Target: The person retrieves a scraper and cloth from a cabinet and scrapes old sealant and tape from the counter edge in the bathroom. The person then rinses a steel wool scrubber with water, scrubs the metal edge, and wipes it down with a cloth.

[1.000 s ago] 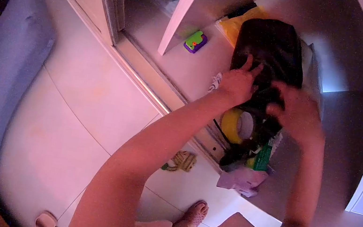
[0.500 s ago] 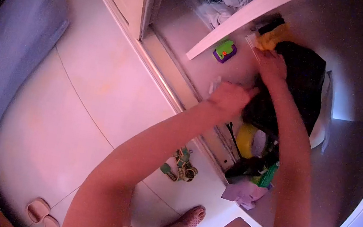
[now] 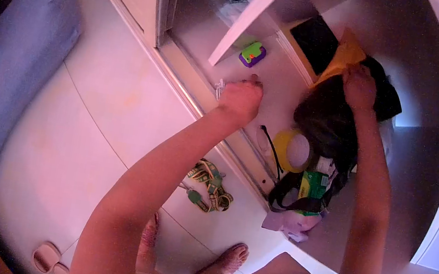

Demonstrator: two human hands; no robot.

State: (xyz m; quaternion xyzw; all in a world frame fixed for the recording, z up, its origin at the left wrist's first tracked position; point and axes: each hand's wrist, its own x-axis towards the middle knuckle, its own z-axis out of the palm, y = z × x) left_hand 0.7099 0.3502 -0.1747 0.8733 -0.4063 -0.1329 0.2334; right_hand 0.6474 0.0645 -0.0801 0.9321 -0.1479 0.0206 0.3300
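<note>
My left hand [image 3: 241,99] is closed in a fist above the cabinet's lower rail. A small white bundle [image 3: 219,88] sticks out at its left side, its kind unclear. Inside the cabinet, my right hand [image 3: 360,87] has its fingers closed at the edge of an orange-yellow cloth-like piece [image 3: 347,55], where it meets a black bag [image 3: 324,110]. The bag lies slumped under and beside that hand. Nearer me are a roll of yellow tape [image 3: 285,149], a green box [image 3: 313,186] and a black strap [image 3: 300,205].
A green and purple toy-like item [image 3: 253,54] lies on the cabinet floor near a white panel edge [image 3: 243,20]. A dark flat rectangle [image 3: 314,42] is farther back. A patterned lanyard [image 3: 214,188] lies on the tiles. Slippers [image 3: 46,257] stand at lower left.
My left hand has moved left, away from the black bag, with the white bundle. My right hand has shifted right with the orange piece, uncovering more of the dark rectangle. The view has shifted slightly.
</note>
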